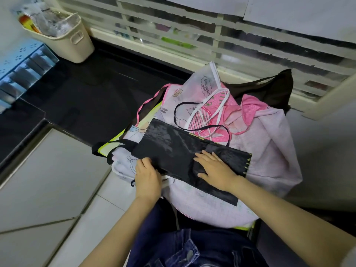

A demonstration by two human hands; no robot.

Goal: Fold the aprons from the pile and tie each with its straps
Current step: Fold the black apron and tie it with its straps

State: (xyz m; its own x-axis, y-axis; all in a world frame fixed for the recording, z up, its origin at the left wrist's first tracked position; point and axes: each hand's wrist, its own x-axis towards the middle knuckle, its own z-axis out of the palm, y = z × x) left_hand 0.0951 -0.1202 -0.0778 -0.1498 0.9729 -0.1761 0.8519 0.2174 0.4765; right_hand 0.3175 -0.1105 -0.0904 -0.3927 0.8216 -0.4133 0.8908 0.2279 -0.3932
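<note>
Nearest the camera, the person's jeans (185,249) fill the bottom edge, and both forearms reach forward over them. The black apron (169,147), folded into a long band, lies across the top of the pile of aprons (269,151). What carries the pile is hidden under it. The left hand (147,176) curls its fingers round the band's near left edge, while the right hand (215,168) lies flat on the band's middle, fingers spread. A black strap (119,143) trails off the band's left end. Beyond it lie a pink apron (208,116), a sheer white apron (200,83) and a dark brown apron (273,89). Farther left, a black tabletop (86,93) carries a cream basket (71,45) near its far left corner, just beside a blue tray (21,70).
</note>
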